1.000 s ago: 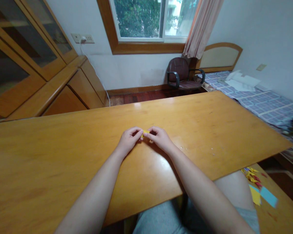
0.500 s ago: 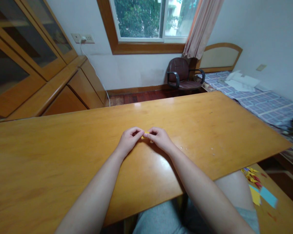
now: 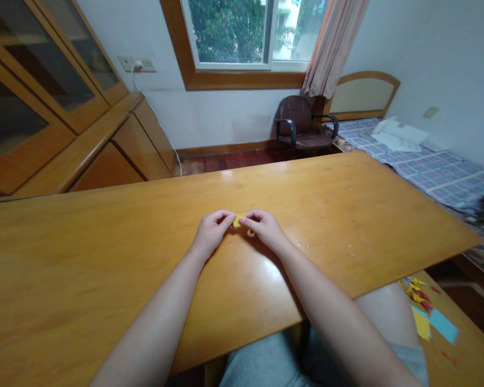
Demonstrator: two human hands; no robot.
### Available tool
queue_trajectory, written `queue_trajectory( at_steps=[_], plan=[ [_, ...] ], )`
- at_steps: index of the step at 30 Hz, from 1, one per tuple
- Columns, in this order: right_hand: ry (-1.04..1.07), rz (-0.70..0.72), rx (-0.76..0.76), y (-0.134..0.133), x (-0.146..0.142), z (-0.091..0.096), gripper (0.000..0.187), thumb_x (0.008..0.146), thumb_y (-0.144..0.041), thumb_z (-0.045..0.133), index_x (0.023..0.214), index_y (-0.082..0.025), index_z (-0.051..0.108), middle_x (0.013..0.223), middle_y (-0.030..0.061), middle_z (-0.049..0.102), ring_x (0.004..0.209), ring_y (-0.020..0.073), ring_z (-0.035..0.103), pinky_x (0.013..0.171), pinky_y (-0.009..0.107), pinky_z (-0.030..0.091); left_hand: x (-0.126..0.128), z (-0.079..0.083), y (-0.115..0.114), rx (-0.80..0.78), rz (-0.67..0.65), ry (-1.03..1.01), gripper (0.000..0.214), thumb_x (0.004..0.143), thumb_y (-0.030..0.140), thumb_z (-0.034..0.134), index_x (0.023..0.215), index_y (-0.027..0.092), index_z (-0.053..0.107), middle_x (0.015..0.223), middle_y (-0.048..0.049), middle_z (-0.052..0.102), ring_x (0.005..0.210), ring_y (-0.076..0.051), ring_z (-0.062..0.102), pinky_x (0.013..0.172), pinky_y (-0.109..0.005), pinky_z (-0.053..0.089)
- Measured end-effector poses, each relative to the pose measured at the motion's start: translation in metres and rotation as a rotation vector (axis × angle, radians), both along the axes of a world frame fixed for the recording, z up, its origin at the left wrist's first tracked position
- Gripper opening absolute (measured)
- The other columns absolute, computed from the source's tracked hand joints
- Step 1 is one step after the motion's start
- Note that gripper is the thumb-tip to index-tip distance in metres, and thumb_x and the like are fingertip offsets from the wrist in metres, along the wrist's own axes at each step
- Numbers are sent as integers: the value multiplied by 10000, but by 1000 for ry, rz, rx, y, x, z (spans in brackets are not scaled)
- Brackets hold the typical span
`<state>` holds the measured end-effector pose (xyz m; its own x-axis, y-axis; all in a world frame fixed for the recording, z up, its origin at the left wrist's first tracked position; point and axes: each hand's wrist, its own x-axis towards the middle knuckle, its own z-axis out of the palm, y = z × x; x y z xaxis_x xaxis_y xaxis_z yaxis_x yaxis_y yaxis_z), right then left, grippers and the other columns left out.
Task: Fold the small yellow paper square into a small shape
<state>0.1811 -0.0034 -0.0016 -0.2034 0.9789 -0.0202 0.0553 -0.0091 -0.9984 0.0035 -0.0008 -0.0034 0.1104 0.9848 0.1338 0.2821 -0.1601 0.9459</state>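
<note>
A small piece of yellow paper [image 3: 237,221] is held between my two hands, just above the wooden table [image 3: 105,258]. My left hand [image 3: 213,230] pinches its left end between thumb and fingers. From the other side, my right hand [image 3: 263,226] grips the right end in the same way, thumb towards me. The fingers cover much of the paper, so its full shape is hidden.
Tiny white scraps [image 3: 350,251] lie on the table to the right. On a lower wooden surface [image 3: 471,355] are a blue sheet [image 3: 444,325], a yellow sheet [image 3: 421,324] and a pile of colourful folded paper [image 3: 416,294]. A chair [image 3: 296,121] stands beyond the table.
My thumbs have moved slightly apart, and more of the yellow paper shows between them. My arms are otherwise in nearly the same place.
</note>
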Motion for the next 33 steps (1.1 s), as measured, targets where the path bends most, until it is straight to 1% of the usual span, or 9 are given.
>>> queue_trajectory(
  at_steps=[5,10,17,21,24,28,30,31,33],
  plan=[
    [21,8,5,0,0,1,296,738,-443,690,737,-151,643,633,-15,595,559,100,512,536,217,390,1,3,-1,-18,1,-18,301,821,444,617,760,160,691,697,-14,654,672,-149,584,644,-232,457],
    [44,-1,20,1,0,-2,281,740,-432,685,757,-153,653,666,-10,607,567,99,517,538,217,399,2,7,-1,4,0,-8,309,828,444,605,715,164,668,645,2,611,643,-141,557,632,-228,439],
    [46,-25,23,1,0,-4,306,736,-456,697,773,-155,657,674,-5,618,575,101,522,537,211,411,0,3,0,19,-2,-15,306,840,444,602,759,161,685,686,-6,640,660,-143,572,647,-229,447],
    [26,-27,57,2,0,-5,299,754,-452,693,785,-156,668,694,-1,623,584,104,531,546,216,420,0,2,0,42,0,-15,300,849,438,598,784,161,691,731,-17,662,688,-146,579,668,-232,450],
    [-35,-45,120,3,0,-8,271,782,-436,680,790,-166,678,718,6,634,624,119,554,575,226,434,1,3,0,53,16,-11,292,844,435,606,777,162,689,727,-15,661,682,-143,577,661,-231,449],
    [-146,-107,330,6,2,-8,185,809,-363,686,783,-180,704,785,27,645,726,142,577,674,261,458,2,4,0,93,33,-16,264,829,422,625,795,170,694,776,-23,675,722,-149,598,679,-234,466],
    [-171,-155,404,6,2,-7,145,812,-326,694,785,-186,719,799,32,628,730,143,566,687,273,458,2,4,0,130,56,-14,238,812,410,651,805,177,698,810,-28,673,751,-148,607,687,-232,479],
    [-178,-174,422,6,3,-6,131,814,-315,696,791,-190,726,798,31,615,723,142,559,680,275,457,2,4,0,129,64,-22,233,804,408,664,826,179,699,808,-27,667,731,-141,605,662,-226,482],
    [-195,-188,439,4,3,-4,113,823,-302,690,810,-200,737,786,26,591,710,141,552,664,276,455,2,3,-1,65,46,-77,263,792,417,682,908,181,691,765,-12,648,621,-117,582,555,-211,471]
  ],
)
